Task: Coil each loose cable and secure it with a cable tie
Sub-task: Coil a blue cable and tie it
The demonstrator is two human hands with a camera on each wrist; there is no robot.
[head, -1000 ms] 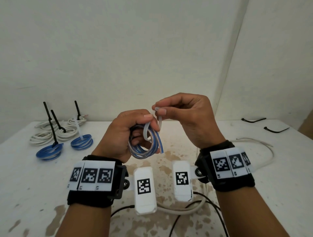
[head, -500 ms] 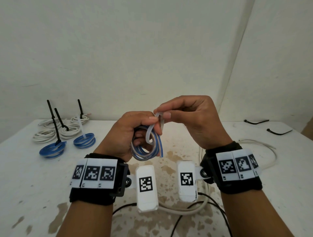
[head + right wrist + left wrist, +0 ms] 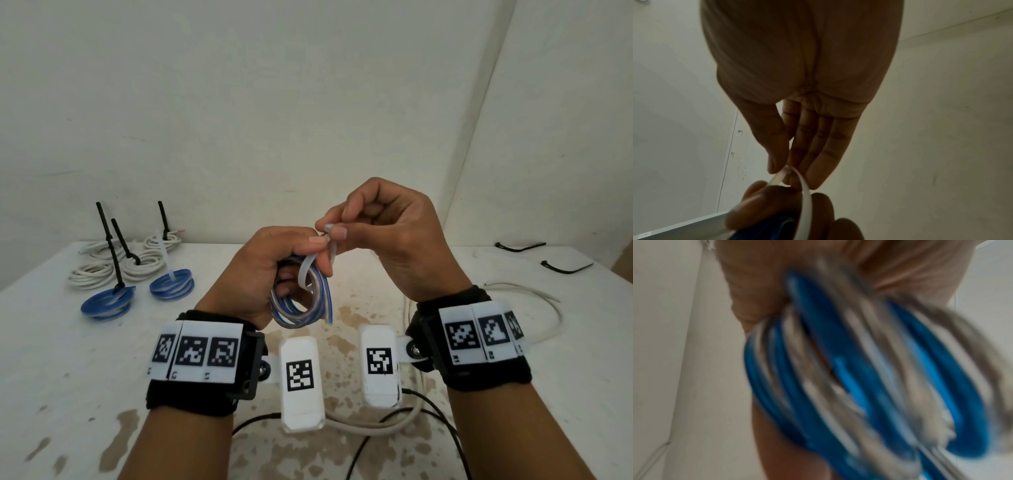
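Stained white table [image 3: 342,455], bare walls [image 3: 274,102]

A bare, makeshift work corner rather than a furnished room: plain off-white walls [image 3: 274,102] meet at the far right behind a white worktop [image 3: 51,342] with brown worn patches. Tied cable coils [image 3: 137,270] sit far left, spare black ties [image 3: 567,267] far right.
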